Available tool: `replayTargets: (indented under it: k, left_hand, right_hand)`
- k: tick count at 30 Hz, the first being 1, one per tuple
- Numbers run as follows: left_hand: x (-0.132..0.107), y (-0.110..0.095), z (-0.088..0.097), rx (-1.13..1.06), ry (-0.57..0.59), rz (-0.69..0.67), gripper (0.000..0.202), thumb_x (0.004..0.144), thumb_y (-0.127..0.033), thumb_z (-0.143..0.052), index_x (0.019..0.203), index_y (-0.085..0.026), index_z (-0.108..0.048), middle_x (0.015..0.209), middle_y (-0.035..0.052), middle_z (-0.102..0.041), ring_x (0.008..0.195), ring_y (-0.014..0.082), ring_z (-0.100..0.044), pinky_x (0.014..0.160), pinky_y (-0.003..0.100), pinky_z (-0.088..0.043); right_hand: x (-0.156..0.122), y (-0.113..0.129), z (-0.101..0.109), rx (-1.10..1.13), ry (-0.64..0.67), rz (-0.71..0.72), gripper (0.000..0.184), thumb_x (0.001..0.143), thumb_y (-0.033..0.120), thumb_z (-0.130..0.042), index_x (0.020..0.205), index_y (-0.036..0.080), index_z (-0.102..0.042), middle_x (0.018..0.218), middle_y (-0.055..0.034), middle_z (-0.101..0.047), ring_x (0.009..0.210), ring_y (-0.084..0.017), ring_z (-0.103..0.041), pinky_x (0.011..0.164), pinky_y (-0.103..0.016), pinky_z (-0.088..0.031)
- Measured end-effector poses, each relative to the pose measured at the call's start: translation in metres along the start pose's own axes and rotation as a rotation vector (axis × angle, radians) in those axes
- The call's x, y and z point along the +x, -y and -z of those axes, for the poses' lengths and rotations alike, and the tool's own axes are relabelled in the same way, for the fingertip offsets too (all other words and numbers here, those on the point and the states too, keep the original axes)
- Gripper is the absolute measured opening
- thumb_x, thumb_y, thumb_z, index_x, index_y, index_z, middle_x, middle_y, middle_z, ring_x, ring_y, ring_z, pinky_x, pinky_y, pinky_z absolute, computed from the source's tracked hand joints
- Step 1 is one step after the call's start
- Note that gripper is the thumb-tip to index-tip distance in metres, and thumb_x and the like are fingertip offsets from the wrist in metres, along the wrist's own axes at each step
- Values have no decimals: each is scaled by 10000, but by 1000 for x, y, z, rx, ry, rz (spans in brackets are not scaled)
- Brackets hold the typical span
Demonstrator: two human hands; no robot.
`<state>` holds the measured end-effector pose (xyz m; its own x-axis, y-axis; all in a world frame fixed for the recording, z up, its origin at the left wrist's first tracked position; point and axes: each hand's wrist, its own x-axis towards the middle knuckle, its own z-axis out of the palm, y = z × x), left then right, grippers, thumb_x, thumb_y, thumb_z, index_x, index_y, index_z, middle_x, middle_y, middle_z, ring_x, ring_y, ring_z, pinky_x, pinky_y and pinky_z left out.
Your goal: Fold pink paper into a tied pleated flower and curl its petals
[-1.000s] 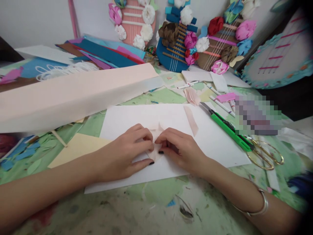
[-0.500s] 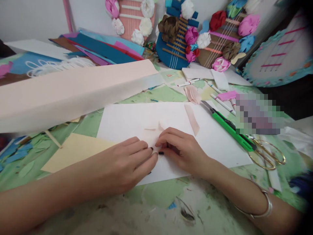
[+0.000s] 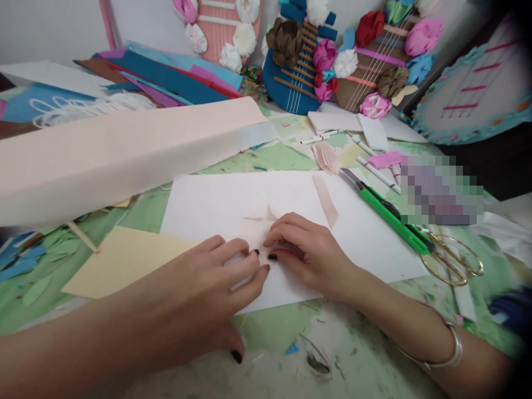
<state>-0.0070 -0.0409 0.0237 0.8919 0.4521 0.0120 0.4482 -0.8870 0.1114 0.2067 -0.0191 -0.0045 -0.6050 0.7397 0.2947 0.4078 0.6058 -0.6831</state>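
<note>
A small pale pink piece of paper (image 3: pixel 258 227) lies over a white sheet (image 3: pixel 203 205), its folded points sticking up. My right hand (image 3: pixel 311 252) pinches its near right edge between thumb and fingers; the fingers hide part of it. My left hand (image 3: pixel 211 282) is open beside it, with bent fingers apart and the thumb spread toward me. The left fingertips are close to the paper; whether they touch it I cannot tell. A narrow pale pink strip (image 3: pixel 326 200) lies on the sheet beyond my right hand. Layered pink petals (image 3: pixel 326 158) rest past the sheet's far edge.
A green utility knife (image 3: pixel 393 216) and gold-handled scissors (image 3: pixel 474 269) lie right of the sheet. A long pale pink paper roll (image 3: pixel 145 133) spans the left. Yellow card (image 3: pixel 120 263) is under my left forearm. Decorated paper instruments (image 3: pixel 286 83) stand at the back.
My left hand has loosened from the pink paper: its fingers have spread and its thumb has swung out toward me. The right hand keeps its pinch in nearly the same place.
</note>
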Motion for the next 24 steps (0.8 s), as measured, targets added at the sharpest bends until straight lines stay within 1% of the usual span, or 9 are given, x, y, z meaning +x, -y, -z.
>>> replayTargets:
  k: [4,6,8,10,12,14,19,22,24]
  left_hand:
    - [-2,-6,-2,57,10,6,612,666,-607,-625,1113,-192,-566,1071,108,-597,976,304,-521,797,446,-427]
    - [-3,-10,-3,75,-4,22,642,656,-646,-604,1109,-192,-572,1110,109,-588,1002,307,-517,817,453,-421]
    - [-4,-14,-5,81,-23,48,679,647,-689,-572,1110,-192,-575,1151,105,-576,1040,310,-508,849,462,-409]
    - [-6,-18,-8,86,-48,77,729,639,-731,-532,1124,-188,-571,1200,106,-555,1103,321,-479,895,478,-385]
    - [-8,-21,-11,91,-71,97,775,635,-760,-494,1150,-185,-559,1238,110,-535,1164,328,-439,942,487,-354]
    - [-10,-22,-13,93,-86,104,804,634,-776,-470,1176,-187,-545,1250,110,-530,1197,326,-416,971,486,-331]
    - [-12,-22,-16,93,-102,119,834,634,-788,-450,1206,-187,-528,1240,116,-542,1218,326,-402,987,486,-312]
    - [-11,-21,-16,85,-107,115,831,636,-785,-453,1208,-187,-526,1232,112,-549,1217,323,-405,982,484,-317]
    - [-10,-21,-15,75,-105,105,810,640,-774,-467,1200,-193,-532,1230,105,-551,1210,319,-413,975,476,-326]
  right_hand:
    - [0,4,3,-84,-39,-6,187,799,37,-442,865,172,-554,861,-44,-560,866,-167,-477,757,-302,-418]
    - [-1,9,4,-140,-38,-23,184,803,61,-437,905,170,-544,893,-55,-550,887,-179,-464,781,-323,-412]
    - [-3,16,3,-233,-6,-65,219,799,127,-473,1009,162,-522,1010,-85,-523,969,-210,-440,843,-372,-393]
    - [-6,21,2,-351,32,-117,330,795,184,-488,1124,157,-473,1161,-124,-452,1088,-255,-383,902,-433,-354]
    - [-8,24,1,-455,49,-156,407,796,195,-469,1198,162,-417,1262,-146,-369,1182,-287,-307,939,-480,-311]
    - [-10,22,0,-524,44,-182,441,792,181,-447,1228,181,-379,1314,-146,-308,1235,-300,-246,964,-511,-272]
    - [-11,14,5,-570,17,-248,498,765,139,-418,1246,232,-330,1368,-109,-227,1288,-300,-165,1010,-549,-198]
    - [-12,12,9,-548,19,-258,488,772,131,-395,1247,216,-322,1367,-114,-230,1294,-288,-171,1022,-537,-198]
    - [-11,14,9,-524,12,-246,448,799,162,-391,1241,198,-328,1356,-125,-255,1295,-278,-185,1028,-516,-212]
